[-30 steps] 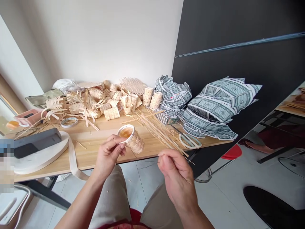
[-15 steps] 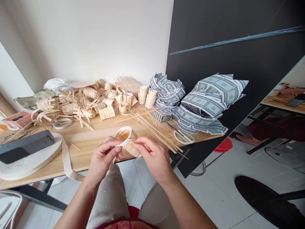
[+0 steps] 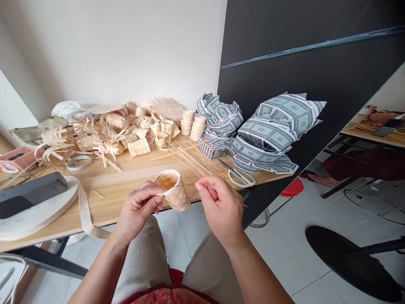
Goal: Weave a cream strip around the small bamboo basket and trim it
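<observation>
A small woven basket [image 3: 179,199] with a white cloth tape around its rim is held over the table's front edge, its mouth tilted up. My left hand [image 3: 139,210] pinches the taped rim on the left side, thumb on top. A dark thread [image 3: 189,184] runs from the rim to my right hand [image 3: 221,207], whose thumb and forefinger are closed on it. A loop of the thread hangs against the basket's side. Whether a needle sits in the right fingertips is too small to tell.
Several woven baskets [image 3: 139,147] and loose strips pile up at the back. Thin bamboo sticks [image 3: 190,159] and scissors [image 3: 242,177] lie to the right, near folded-card structures [image 3: 268,131]. At left, a phone [image 3: 34,194] rests on a tape roll [image 3: 71,202].
My right hand has moved away from the basket's rim to the right, drawing the dark thread out straight. My left hand keeps its pinch on the rim. The view has shifted slightly.
</observation>
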Demonstrator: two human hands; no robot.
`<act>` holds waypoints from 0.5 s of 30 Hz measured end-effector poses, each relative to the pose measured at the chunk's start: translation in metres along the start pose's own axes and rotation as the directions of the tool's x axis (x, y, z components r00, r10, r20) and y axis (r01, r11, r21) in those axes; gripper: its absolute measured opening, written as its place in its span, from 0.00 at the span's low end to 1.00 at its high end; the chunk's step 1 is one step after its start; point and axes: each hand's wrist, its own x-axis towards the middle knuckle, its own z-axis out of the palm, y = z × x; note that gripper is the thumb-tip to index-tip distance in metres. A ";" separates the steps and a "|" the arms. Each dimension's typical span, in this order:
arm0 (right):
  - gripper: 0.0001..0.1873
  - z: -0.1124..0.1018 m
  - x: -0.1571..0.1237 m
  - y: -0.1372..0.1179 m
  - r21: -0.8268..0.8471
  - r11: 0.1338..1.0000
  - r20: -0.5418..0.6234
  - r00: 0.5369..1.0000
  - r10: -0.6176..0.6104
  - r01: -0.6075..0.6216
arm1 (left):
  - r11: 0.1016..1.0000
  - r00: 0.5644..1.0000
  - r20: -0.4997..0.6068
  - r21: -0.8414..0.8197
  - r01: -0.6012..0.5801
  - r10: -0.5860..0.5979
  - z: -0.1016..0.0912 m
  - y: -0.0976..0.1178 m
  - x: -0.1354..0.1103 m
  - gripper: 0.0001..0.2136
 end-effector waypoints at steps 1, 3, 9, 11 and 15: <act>0.06 -0.001 -0.001 -0.004 0.029 0.999 0.009 1.000 0.017 -0.017 | 0.998 0.999 -0.027 0.043 -0.035 0.036 0.001 0.000 0.000 0.06; 0.06 -0.005 -0.005 -0.011 0.097 0.995 0.066 0.998 0.026 -0.032 | 0.981 0.988 -0.074 0.153 -0.120 0.132 0.003 0.001 0.001 0.06; 0.07 -0.026 -0.019 -0.025 0.220 0.971 0.261 0.965 0.030 -0.089 | 0.833 0.901 -0.185 0.487 -0.262 0.391 -0.003 -0.007 0.002 0.11; 0.09 -0.036 -0.022 -0.030 0.219 0.968 0.254 0.965 0.068 -0.125 | 0.812 0.886 -0.219 0.530 -0.243 0.408 -0.008 -0.010 0.003 0.11; 0.08 -0.048 -0.033 -0.038 0.291 0.907 0.279 0.934 0.224 -0.305 | 0.804 0.861 -0.270 0.548 -0.231 0.432 -0.016 -0.015 0.006 0.10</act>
